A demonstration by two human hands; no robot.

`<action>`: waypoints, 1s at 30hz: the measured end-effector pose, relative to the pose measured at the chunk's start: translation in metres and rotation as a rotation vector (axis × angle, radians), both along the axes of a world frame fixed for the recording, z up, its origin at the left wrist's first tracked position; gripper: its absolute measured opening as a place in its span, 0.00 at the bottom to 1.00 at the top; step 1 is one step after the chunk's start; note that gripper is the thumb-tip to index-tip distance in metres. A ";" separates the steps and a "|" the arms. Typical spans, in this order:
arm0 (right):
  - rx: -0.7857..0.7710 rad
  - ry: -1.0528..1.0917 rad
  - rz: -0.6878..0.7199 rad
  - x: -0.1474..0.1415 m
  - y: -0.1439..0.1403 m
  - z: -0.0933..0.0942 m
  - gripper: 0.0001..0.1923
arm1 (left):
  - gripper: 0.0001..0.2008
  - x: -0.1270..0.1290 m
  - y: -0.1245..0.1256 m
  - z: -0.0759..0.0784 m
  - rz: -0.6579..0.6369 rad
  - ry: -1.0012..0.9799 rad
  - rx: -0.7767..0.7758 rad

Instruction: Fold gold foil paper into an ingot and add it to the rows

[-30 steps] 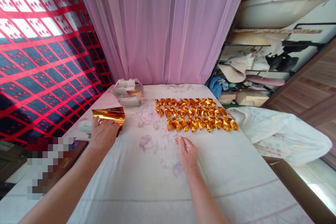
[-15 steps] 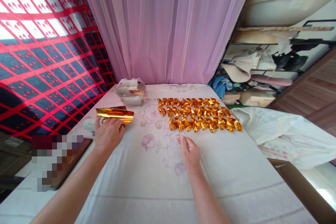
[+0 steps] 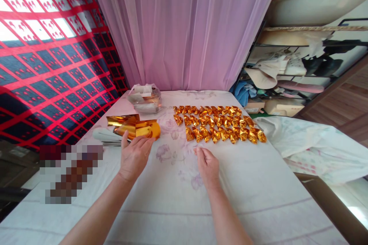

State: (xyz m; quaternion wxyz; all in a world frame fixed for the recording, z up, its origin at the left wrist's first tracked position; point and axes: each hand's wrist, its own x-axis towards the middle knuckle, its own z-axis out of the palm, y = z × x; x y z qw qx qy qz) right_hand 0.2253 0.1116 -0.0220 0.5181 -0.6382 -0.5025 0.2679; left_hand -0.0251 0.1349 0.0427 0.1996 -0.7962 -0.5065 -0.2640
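Observation:
My left hand (image 3: 134, 157) is at a gold foil sheet (image 3: 148, 129), its fingers closed on the near edge. The sheet curls and shines, and the thumb's contact is hidden. More gold foil sheets (image 3: 120, 121) lie just behind and left, beside a stack of pale paper (image 3: 107, 136). My right hand (image 3: 208, 164) rests near the table's middle with its fingers pinched together. Whatever those fingertips hold, if anything, I cannot make out. Beyond it, folded gold foil pieces (image 3: 212, 134) sit in several rows.
A clear plastic bag (image 3: 145, 101) of papers stands at the back left of the cloth-covered table (image 3: 169, 206). A blurred-out object (image 3: 71, 172) lies at the left edge. On the right are a white plastic bag (image 3: 310, 149) and a shelf rack with shoes (image 3: 324, 65).
My left hand has moved right and slightly nearer, drawing a gold foil sheet away from the others. The right hand has stayed in place. The view has shifted slightly.

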 end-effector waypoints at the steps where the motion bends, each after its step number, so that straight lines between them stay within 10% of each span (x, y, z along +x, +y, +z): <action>1: 0.005 -0.005 0.024 -0.001 -0.001 0.000 0.23 | 0.12 0.006 -0.004 -0.003 -0.016 -0.005 -0.009; 13: 0.020 0.030 0.065 -0.002 -0.002 0.001 0.28 | 0.08 0.056 -0.037 -0.028 -0.376 -0.470 -0.416; 22: 0.077 0.313 0.325 0.005 0.000 -0.006 0.38 | 0.20 0.064 -0.059 -0.026 -0.143 -1.581 -0.829; 30: -0.035 0.366 0.524 0.002 -0.007 0.008 0.35 | 0.27 0.055 -0.060 -0.026 -0.138 -1.876 -1.034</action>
